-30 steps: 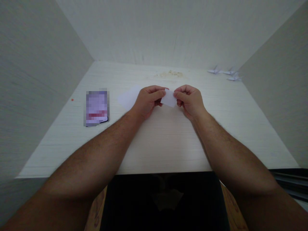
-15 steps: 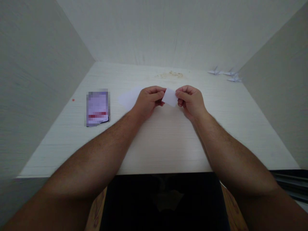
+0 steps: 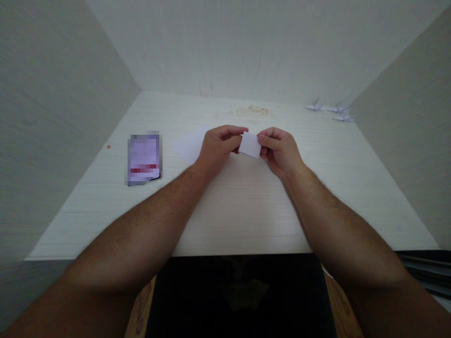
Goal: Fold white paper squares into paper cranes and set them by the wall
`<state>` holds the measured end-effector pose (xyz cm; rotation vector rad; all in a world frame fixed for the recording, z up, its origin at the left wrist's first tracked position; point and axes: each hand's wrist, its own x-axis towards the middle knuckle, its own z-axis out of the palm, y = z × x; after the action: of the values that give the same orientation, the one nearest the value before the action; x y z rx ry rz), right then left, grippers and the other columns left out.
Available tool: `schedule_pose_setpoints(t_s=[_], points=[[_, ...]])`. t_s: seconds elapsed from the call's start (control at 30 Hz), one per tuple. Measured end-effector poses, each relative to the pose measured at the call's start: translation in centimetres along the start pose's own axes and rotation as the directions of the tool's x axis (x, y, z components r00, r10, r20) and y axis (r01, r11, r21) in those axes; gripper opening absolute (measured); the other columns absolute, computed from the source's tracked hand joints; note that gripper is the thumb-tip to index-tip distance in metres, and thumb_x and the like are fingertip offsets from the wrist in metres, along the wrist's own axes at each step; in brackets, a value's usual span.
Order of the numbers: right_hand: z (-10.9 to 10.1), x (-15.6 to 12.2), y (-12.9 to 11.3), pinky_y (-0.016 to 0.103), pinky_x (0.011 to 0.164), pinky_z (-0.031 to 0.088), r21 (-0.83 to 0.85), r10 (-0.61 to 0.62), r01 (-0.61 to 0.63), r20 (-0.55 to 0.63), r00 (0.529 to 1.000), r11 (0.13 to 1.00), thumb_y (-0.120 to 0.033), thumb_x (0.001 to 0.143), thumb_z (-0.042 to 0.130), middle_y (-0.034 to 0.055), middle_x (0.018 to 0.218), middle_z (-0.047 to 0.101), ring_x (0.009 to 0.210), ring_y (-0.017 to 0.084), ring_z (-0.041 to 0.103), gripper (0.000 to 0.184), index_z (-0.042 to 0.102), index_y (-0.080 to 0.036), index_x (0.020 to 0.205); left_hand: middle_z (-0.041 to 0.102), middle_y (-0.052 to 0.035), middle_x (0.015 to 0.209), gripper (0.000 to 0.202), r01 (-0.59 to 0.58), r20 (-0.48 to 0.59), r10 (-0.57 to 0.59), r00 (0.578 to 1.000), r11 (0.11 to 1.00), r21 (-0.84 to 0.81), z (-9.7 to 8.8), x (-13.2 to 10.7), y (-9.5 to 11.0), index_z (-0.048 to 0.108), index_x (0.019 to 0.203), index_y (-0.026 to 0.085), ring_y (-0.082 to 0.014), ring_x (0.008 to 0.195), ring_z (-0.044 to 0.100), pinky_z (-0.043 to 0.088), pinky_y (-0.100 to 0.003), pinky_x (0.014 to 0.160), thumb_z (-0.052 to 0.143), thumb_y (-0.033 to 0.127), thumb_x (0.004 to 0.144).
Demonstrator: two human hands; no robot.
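A small white piece of paper point(image 3: 250, 144) is held just above the middle of the pale table point(image 3: 232, 211). My left hand point(image 3: 218, 146) pinches its left edge between thumb and fingers. My right hand point(image 3: 280, 150) pinches its right edge the same way. Both hands are curled closed around the paper. Behind my left hand a flat white sheet point(image 3: 188, 144) lies on the table.
A purple-and-white packet point(image 3: 143, 158) lies on the table's left side, with a tiny red speck point(image 3: 108, 147) further left. Small folded paper cranes point(image 3: 331, 111) sit in the back right corner. Walls close in on three sides. A brownish stain point(image 3: 252, 111) marks the back.
The paper piece has turned a little between my fingers and looks squarer; both hands stay in nearly the same place.
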<state>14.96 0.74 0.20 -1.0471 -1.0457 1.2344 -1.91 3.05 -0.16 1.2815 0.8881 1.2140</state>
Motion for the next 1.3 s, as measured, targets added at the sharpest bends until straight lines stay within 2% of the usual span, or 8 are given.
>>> schedule_pose_setpoints(t_s=[0.17, 0.3, 0.4, 0.53, 0.67, 0.73, 1.0, 1.3], points=[[0.1, 0.1, 0.5, 0.023, 0.043, 0.030, -0.109, -0.026, 0.026, 0.001, 1.000, 0.994, -0.033, 0.067, 0.079, -0.0067, 0.050, 0.052, 0.043, 0.007, 0.041, 0.021, 0.062, -0.021, 0.070, 0.071, -0.0016, 0.074, 0.021, -0.062, -0.024, 0.066, 0.998, 0.989, 0.133, -0.2, 0.0, -0.1, 0.078, 0.089, 0.018, -0.0109, 0.063, 0.059, 0.046, -0.023, 0.059, 0.067, 0.022, 0.071], [0.2, -0.2, 0.5, 0.024, 0.047, 0.034, -0.228, -0.144, 0.144, 0.016, 0.989, 0.963, -0.037, 0.073, 0.077, -0.0042, 0.058, 0.057, 0.049, 0.008, 0.045, 0.020, 0.064, -0.021, 0.074, 0.071, -0.0012, 0.072, 0.014, -0.090, -0.050, 0.103, 0.993, 0.974, 0.210, -0.2, -0.1, 0.2, 0.076, 0.080, 0.017, -0.0107, 0.063, 0.058, 0.043, -0.022, 0.058, 0.066, 0.022, 0.071], [0.6, -0.8, -0.2, 0.025, 0.057, 0.041, -0.310, -0.234, 0.249, 0.084, 0.969, 0.917, -0.041, 0.072, 0.079, -0.0012, 0.076, 0.064, 0.065, 0.011, 0.053, 0.024, 0.067, -0.023, 0.080, 0.069, -0.0011, 0.069, 0.010, -0.069, -0.106, 0.103, 0.989, 0.955, 0.289, -0.1, -0.1, 0.6, 0.074, 0.075, 0.016, -0.0117, 0.063, 0.057, 0.041, -0.022, 0.056, 0.066, 0.022, 0.071], [1.0, -1.4, -0.5, 0.028, 0.068, 0.045, -0.483, -0.307, 0.357, 0.183, 0.934, 0.799, -0.034, 0.061, 0.087, 0.0006, 0.093, 0.067, 0.084, 0.016, 0.057, 0.035, 0.069, -0.025, 0.089, 0.067, -0.0011, 0.066, 0.008, -0.051, -0.134, 0.105, 0.985, 0.932, 0.360, 0.0, -0.1, 0.6, 0.072, 0.073, 0.016, -0.0126, 0.062, 0.056, 0.039, -0.023, 0.055, 0.065, 0.019, 0.070], [0.8, -1.2, 0.0, 0.029, 0.063, 0.041, -0.566, -0.388, 0.374, 0.102, 0.916, 0.735, -0.030, 0.077, 0.073, -0.0009, 0.074, 0.062, 0.070, 0.015, 0.052, 0.008, 0.068, -0.024, 0.077, 0.066, -0.0015, 0.068, 0.005, -0.072, -0.092, 0.119, 0.989, 0.912, 0.405, 0.0, -0.3, 0.6, 0.070, 0.071, 0.016, -0.0133, 0.064, 0.056, 0.041, -0.024, 0.059, 0.067, 0.020, 0.070], [0.4, -0.8, 0.3, 0.028, 0.057, 0.037, -0.590, -0.414, 0.353, 0.034, 0.909, 0.726, -0.027, 0.080, 0.070, -0.0021, 0.064, 0.057, 0.061, 0.013, 0.047, 0.011, 0.067, -0.022, 0.070, 0.066, -0.0014, 0.068, 0.007, -0.069, -0.070, 0.108, 0.992, 0.904, 0.421, 0.0, -0.4, 0.7, 0.071, 0.071, 0.016, -0.0135, 0.064, 0.055, 0.041, -0.024, 0.059, 0.068, 0.022, 0.071], [-0.1, -0.1, 0.0, 0.024, 0.048, 0.032, -0.504, -0.279, 0.242, 0.002, 0.960, 0.829, -0.024, 0.076, 0.072, -0.0027, 0.056, 0.056, 0.052, 0.011, 0.046, 0.015, 0.063, -0.020, 0.064, 0.066, -0.0006, 0.065, 0.010, -0.030, -0.043, 0.052, 0.998, 0.911, 0.410, 0.0, -0.4, 0.8, 0.072, 0.071, 0.016, -0.0119, 0.060, 0.053, 0.042, -0.023, 0.056, 0.065, 0.024, 0.073], [-0.2, -0.4, -0.8, 0.023, 0.048, 0.042, -0.509, -0.216, 0.236, 0.100, 0.971, 0.828, -0.021, 0.076, 0.066, -0.0009, 0.061, 0.066, 0.053, 0.011, 0.055, 0.007, 0.069, -0.018, 0.071, 0.064, -0.0016, 0.061, 0.010, -0.005, -0.033, 0.020, 0.999, 0.913, 0.407, 0.0, -0.5, 0.8, 0.070, 0.065, 0.016, -0.0117, 0.057, 0.052, 0.039, -0.023, 0.052, 0.065, 0.022, 0.071]])
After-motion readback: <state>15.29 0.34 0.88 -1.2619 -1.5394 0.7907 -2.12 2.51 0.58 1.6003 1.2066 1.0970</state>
